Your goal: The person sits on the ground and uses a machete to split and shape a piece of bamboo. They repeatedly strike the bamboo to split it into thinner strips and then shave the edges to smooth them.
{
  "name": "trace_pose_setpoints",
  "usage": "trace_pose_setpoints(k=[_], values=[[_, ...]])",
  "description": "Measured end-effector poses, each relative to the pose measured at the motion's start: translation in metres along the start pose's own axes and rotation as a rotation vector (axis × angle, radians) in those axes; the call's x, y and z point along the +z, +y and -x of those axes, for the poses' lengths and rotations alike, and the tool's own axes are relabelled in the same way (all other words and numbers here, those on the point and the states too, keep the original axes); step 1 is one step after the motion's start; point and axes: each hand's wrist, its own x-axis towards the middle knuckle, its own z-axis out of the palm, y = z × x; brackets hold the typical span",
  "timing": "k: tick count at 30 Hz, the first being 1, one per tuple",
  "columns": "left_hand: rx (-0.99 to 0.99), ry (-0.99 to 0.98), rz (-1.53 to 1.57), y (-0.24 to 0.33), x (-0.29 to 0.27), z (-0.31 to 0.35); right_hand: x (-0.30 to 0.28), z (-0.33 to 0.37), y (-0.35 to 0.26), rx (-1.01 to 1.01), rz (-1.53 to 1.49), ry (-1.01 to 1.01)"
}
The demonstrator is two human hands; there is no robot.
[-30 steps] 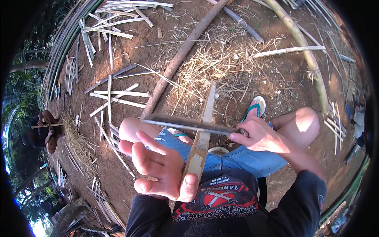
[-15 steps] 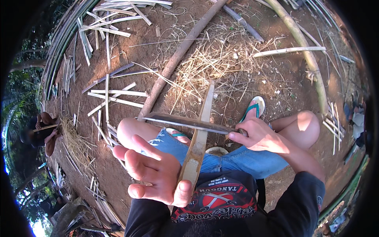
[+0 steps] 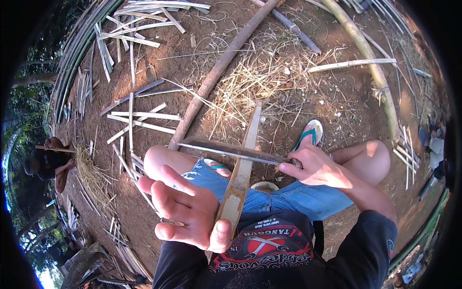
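Observation:
My left hand (image 3: pixel 190 209) is palm up with its fingers loosely spread. A split bamboo strip (image 3: pixel 240 176) rests between its thumb and palm, slanting away from me toward the ground. My right hand (image 3: pixel 313 164) grips the handle of a long knife (image 3: pixel 236 150), a machete-like blade. The blade lies crosswise over the strip, pointing left, and seems to touch its upper face. A small pale flake (image 3: pixel 172 222) shows by the fingers of my left hand.
A heap of thin shavings (image 3: pixel 269 72) covers the ground ahead. A brown pole (image 3: pixel 216 72) slants left of it, and a yellowish pole (image 3: pixel 363 43) curves at right. Split bamboo pieces (image 3: pixel 144 113) lie at left. Another person (image 3: pixel 53 161) sits at the far left, holding a strip.
My hands, the knife and the bamboo strip stay almost in place, with only a slight shift. The person at the far left has moved the strip they hold.

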Motion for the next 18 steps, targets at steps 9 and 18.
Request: trace_pose_setpoints(k=[9, 18], values=[[-0.04, 0.053, -0.053, 0.005, 0.008, 0.0, 0.007, -0.002, 0.011, -0.06, 0.056, 0.021], [-0.031, 0.026, -0.038, 0.003, 0.006, 0.002, 0.007, -0.01, 0.019, -0.063, 0.035, 0.021]])
